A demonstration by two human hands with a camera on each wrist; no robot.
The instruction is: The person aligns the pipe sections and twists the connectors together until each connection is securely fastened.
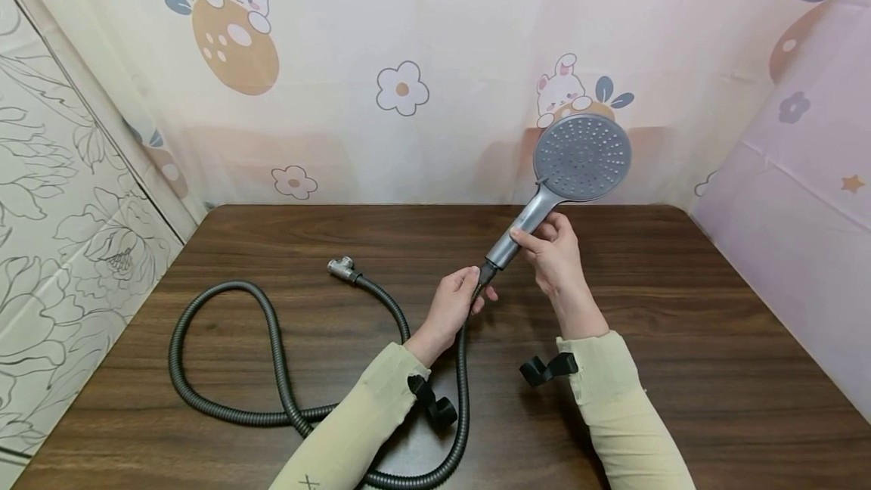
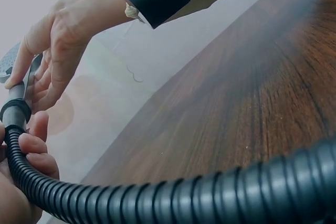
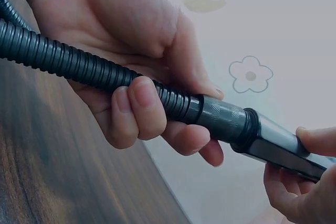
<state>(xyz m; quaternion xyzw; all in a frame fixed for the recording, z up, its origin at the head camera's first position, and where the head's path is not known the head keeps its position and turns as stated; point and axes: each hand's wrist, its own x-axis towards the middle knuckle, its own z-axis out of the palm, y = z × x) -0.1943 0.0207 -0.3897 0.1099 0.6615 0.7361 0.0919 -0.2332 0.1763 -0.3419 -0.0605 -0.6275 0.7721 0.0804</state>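
Observation:
A grey shower head (image 1: 584, 157) is held up above the far part of the table, tilted with its nozzle face toward the head camera. My right hand (image 1: 559, 257) grips its silver handle (image 1: 524, 229) between thumb and fingers. Just below, my left hand (image 1: 452, 307) curls round the end of the dark ribbed shower hose (image 1: 463, 392). In the right wrist view the hose's connector nut (image 3: 223, 116) meets the handle's lower end, with a dark ring at the joint. Left fingers (image 3: 142, 108) wrap the hose behind that nut.
The hose loops across the wooden table (image 1: 680, 324) to the left and passes under the left forearm. Its other end carries a metal fitting (image 1: 343, 269) lying near the middle. A patterned curtain (image 1: 463, 150) hangs behind the table, with a flowered panel (image 1: 75, 248) at left.

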